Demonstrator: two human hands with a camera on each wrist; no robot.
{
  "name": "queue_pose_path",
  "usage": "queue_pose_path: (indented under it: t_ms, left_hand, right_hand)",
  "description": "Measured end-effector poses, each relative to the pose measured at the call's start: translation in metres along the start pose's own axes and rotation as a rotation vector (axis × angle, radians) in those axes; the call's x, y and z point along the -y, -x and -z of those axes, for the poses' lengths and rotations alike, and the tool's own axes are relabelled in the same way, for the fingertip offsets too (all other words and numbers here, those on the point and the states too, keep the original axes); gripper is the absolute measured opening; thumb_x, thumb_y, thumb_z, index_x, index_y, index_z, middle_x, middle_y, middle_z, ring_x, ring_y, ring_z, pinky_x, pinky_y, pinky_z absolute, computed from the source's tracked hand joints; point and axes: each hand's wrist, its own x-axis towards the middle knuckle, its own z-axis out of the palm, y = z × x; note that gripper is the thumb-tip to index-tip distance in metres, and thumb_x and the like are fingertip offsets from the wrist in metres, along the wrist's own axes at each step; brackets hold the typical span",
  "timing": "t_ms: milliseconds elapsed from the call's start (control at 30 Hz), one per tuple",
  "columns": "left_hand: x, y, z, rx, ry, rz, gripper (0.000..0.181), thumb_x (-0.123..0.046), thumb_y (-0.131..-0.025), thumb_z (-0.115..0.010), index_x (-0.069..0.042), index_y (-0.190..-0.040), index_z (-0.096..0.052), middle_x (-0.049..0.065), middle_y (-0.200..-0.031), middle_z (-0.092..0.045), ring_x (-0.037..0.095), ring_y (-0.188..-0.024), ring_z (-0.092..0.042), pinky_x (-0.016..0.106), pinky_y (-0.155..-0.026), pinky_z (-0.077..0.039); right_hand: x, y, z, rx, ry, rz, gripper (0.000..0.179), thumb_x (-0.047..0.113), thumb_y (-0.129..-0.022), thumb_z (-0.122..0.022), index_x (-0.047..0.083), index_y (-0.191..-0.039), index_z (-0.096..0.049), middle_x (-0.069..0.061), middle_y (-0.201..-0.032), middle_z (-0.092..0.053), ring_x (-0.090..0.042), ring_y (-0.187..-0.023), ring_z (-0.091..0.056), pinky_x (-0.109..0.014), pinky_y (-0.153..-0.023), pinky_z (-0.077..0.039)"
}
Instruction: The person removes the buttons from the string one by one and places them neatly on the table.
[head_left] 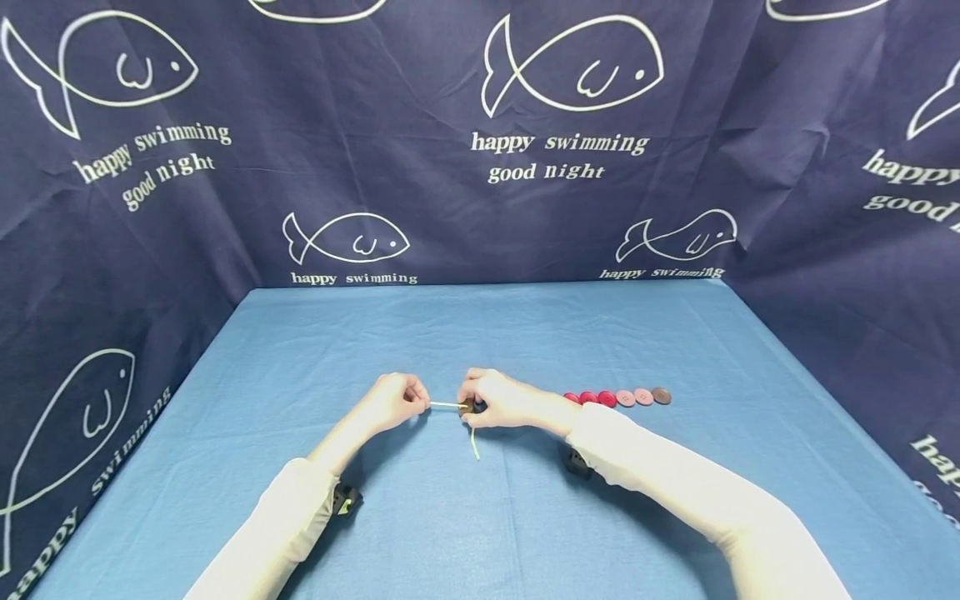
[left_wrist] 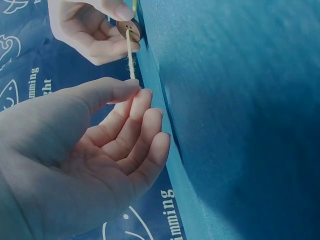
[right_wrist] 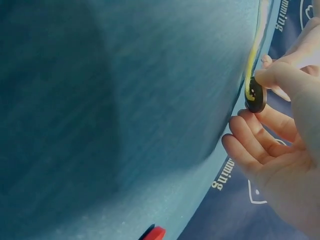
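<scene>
My right hand (head_left: 495, 398) pinches a round brown button (right_wrist: 257, 97) between thumb and fingers, holding it on edge above the cloth. A thin pale-yellow string (left_wrist: 131, 60) passes through a hole in the button. With thumb and index fingertips my left hand (head_left: 395, 402) grips one end of that string, and its other fingers are loosely bent. Between the two hands the string runs straight and looks taut. From the button's other side the string's tail (head_left: 475, 444) hangs toward the front. The right fingers hide part of the button in the head view.
Right of the hands lies a row of red buttons (head_left: 588, 398), pink buttons (head_left: 634, 398) and another brown button (head_left: 661, 396). The right forearm covers the row's left side. A blue cloth (head_left: 450, 517) covers the table; a dark fish-print curtain (head_left: 480, 225) stands behind it.
</scene>
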Motion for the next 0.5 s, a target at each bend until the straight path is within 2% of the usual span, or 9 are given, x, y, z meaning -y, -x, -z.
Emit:
queue_pose_path:
  t_ms: [500]
  left_hand:
    - [0.0008,-0.0008,0.0001,-0.016,-0.013,-0.015,0.004,-0.006,-0.081,-0.066,-0.007,-0.078,-0.067,-0.001,-0.066,-0.063,0.006,-0.056,-0.052,0.022,-0.054,-0.044]
  right_hand:
    - [-0.0023,0.0075,0.0057,0.002,0.001,-0.031,0.009,0.008,-0.08,-0.069,0.006,-0.088,-0.068,-0.007,-0.084,-0.056,-0.016,-0.076,-0.059,-0.019,-0.068,-0.048]
